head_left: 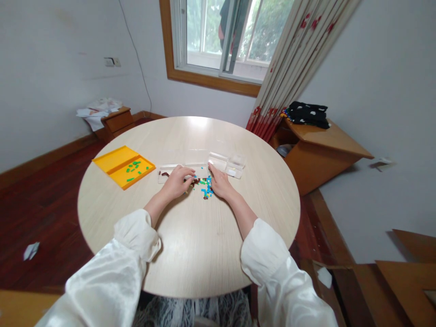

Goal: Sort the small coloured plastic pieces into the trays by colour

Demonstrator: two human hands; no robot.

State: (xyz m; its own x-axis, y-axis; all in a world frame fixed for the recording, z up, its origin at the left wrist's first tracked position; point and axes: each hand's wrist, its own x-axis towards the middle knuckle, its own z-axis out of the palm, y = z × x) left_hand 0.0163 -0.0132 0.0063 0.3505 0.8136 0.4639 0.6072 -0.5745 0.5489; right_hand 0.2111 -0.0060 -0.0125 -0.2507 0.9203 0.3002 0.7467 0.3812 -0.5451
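Observation:
A small pile of loose pieces [206, 185], blue, brown and green, lies on the round table between my hands. My left hand [177, 182] is at the left edge of the pile, next to the brown pieces [195, 181]. Its fingers curve forward, with a gap between index finger and thumb. At the pile's right edge lies my right hand [220, 184], its index finger stretched toward a clear plastic box. Behind my left hand is a clear tray [170, 168] with a few brown pieces in its left part. Another clear box [235, 165] stands open beyond my right hand.
An open yellow case [116, 156] with several green pieces [132, 169] lies on the left of the pale round table [197, 245]. Beyond the table are a window, a curtain [296, 59] and a wooden cabinet [316, 150] with dark cloth on top.

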